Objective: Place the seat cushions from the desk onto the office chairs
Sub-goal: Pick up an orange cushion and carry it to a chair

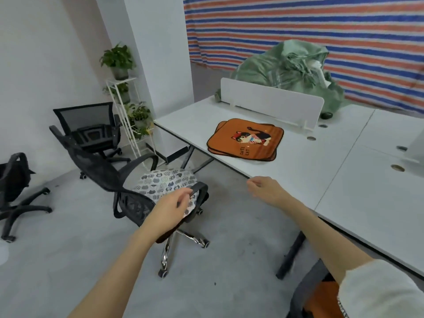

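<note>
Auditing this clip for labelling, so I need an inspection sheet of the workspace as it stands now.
Surface: white desk with a divider panel.
Job's things: orange cat cushions stacked on the desk; patterned cushion on the nearest office chair.
Clutter: green sack behind the divider.
Grips: left hand over the chair's armrest, holding nothing visible; right hand loosely curled, empty.
Cables: nothing seen.
Surroundings: two more office chairs, plant rack, striped tarp.
</note>
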